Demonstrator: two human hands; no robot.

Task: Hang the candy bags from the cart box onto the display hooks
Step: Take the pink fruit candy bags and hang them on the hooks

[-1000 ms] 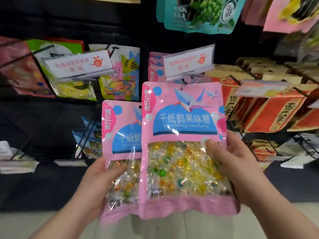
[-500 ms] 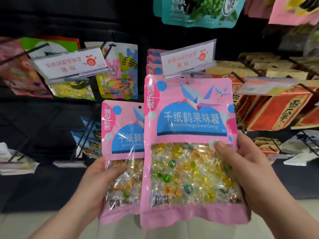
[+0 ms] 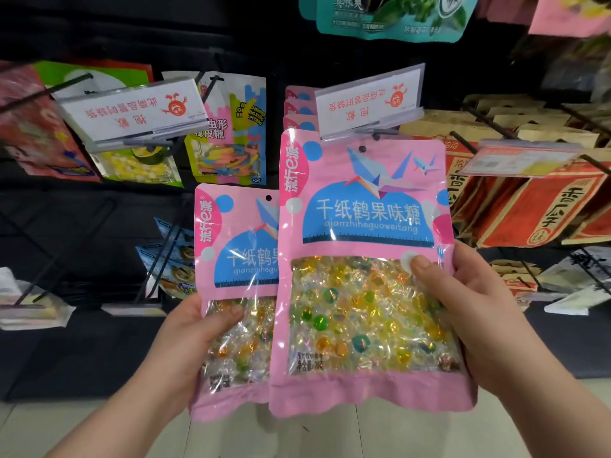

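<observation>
1. Candy bag (image 3: 363, 209), pink, stands centre frame, right hand (image 3: 469, 319) pinching its right edge, thumb on the window.
2. Left hand (image 3: 198, 342) grips a second bag (image 3: 238, 246), lower left of it.
3. Hang hole (image 3: 362, 149) sits just under the label holder (image 3: 370, 104); that flap hides the hook, so the hole could miss and the bag drop.

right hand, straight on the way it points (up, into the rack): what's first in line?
The right hand leads with its bag, whose top edge would likely meet the price tag first. Depth is unclear; it may pass under.
</observation>
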